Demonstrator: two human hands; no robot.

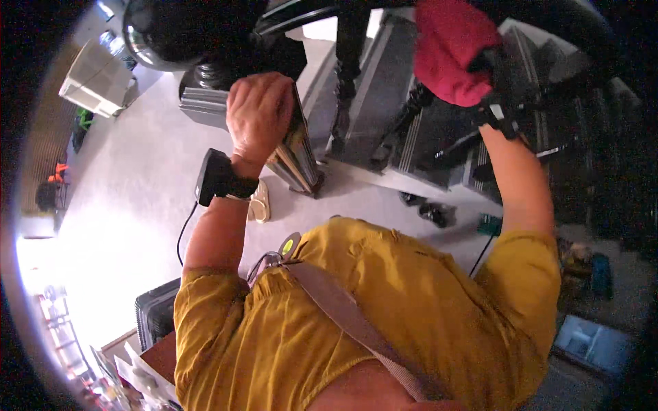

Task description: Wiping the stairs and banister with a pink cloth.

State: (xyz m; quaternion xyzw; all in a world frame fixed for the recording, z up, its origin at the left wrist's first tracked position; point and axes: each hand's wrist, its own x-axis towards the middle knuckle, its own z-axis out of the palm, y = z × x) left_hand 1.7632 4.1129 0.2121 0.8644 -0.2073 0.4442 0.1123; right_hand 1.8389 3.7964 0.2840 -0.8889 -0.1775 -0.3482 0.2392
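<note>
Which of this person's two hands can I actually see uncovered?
The left hand, its bare back in plain view over the glossy dark newel post. The right hand differs: the red cloth hides it.

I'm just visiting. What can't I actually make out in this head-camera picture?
All in the head view:
- Right hand: hidden by the red cloth, so its grip can't be told.
- Left hand: fingertips hidden by the hand itself, at the dark post.
- Glossy black ball: cut off by the top edge.
- Shelves at lower left: contents too small and blurred, beside bright glare.
</note>
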